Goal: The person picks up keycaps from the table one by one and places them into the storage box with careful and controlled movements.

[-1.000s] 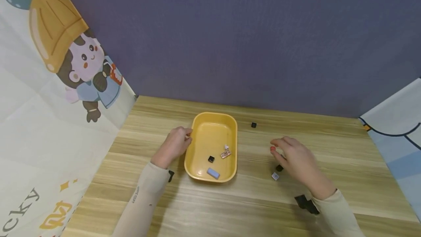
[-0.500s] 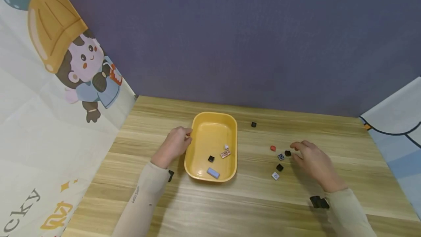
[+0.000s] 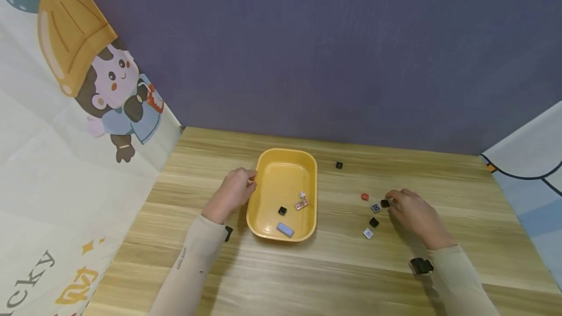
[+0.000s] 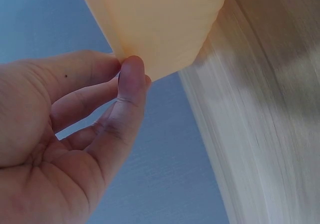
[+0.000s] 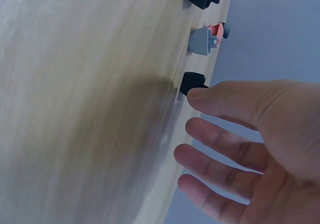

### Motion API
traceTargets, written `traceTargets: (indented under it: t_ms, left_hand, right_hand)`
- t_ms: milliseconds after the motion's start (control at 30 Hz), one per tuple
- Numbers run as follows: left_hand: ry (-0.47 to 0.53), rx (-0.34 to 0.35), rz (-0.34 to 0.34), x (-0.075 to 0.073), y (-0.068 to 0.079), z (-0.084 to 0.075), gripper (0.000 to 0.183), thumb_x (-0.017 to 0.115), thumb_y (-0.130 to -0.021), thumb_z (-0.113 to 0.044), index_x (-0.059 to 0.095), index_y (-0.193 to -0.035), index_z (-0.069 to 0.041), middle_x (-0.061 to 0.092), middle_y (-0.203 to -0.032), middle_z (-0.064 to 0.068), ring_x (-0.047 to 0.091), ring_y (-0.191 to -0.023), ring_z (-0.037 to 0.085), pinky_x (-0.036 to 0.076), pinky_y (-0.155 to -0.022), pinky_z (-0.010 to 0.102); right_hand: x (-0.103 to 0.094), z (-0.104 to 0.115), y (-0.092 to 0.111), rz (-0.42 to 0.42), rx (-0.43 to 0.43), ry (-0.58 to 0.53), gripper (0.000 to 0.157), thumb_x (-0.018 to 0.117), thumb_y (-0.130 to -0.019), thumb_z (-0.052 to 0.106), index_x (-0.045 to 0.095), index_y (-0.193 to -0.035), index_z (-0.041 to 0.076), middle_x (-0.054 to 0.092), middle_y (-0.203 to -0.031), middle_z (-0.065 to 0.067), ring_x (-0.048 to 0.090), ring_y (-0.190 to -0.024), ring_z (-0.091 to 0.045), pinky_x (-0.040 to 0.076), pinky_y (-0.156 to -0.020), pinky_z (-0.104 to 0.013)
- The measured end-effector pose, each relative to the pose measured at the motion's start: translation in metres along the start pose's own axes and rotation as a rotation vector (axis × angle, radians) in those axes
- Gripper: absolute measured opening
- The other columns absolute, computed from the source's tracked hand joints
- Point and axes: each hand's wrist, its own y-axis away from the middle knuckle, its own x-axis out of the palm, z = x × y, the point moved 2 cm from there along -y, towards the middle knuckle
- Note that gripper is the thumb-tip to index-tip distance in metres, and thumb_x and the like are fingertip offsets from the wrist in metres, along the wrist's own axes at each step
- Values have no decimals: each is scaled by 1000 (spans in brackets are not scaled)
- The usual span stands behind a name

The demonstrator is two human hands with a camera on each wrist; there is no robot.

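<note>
My left hand [image 3: 231, 195] pinches the left rim of a yellow plastic tray [image 3: 312, 179] between thumb and fingers; the left wrist view shows the thumb [image 4: 131, 79] against its wall. Over at the right, my right hand [image 3: 417, 219] hovers low with fingers relaxed and spread, its fingertips right at a small black keycap [image 3: 385, 203]. In the right wrist view the thumb overlaps that keycap [image 5: 191, 80] and nothing is gripped. Close by lie a red keycap [image 3: 365, 196], a grey one [image 3: 375, 207], another black one [image 3: 374, 222] and a whitish one [image 3: 368, 233].
Inside the tray are a long blue keycap [image 3: 285, 229], a black piece [image 3: 282, 210], a pinkish piece with markings [image 3: 301, 204] and a tiny white piece [image 3: 303, 194]. A lone black keycap [image 3: 339, 165] lies towards the back of the wooden table [image 3: 307, 277], before a dark partition [image 3: 325, 52].
My right hand has let go of the red keycap, leaving it on the table, and has moved right to the black keycap. The left hand stays at the tray.
</note>
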Motion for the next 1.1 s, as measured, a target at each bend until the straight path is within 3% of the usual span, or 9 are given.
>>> traceTargets:
  t_ms: [300, 767, 1100]
  left_hand:
    - [3, -1, 1, 0, 0, 1, 34, 65, -95, -1, 63, -129, 6, 64, -109, 19, 67, -95, 27, 61, -74, 26]
    - [4, 10, -7, 1, 0, 1, 33, 64, -95, 0, 64, -127, 7, 64, -108, 20, 68, -94, 27, 61, -73, 26]
    - [12, 8, -8, 1, 0, 1, 34, 64, -95, 0, 63, -128, 7, 64, -110, 20, 68, -95, 28, 61, -72, 25]
  right_hand:
    - [4, -1, -1, 16, 25, 4, 23, 75, -85, 1, 68, -107, 1, 65, -89, -8, 63, -77, -27, 57, -60, -48]
    - [3, -1, -2, 29, 55, -1, 20, 72, -88, 4, 67, -106, -3, 65, -93, -12, 64, -81, -32, 58, -65, -51]
    - [-15, 26, -17, -25, -10, 0, 23, 74, -89, 9, 68, -108, -2, 66, -97, -13, 65, -81, -30, 58, -65, -48]
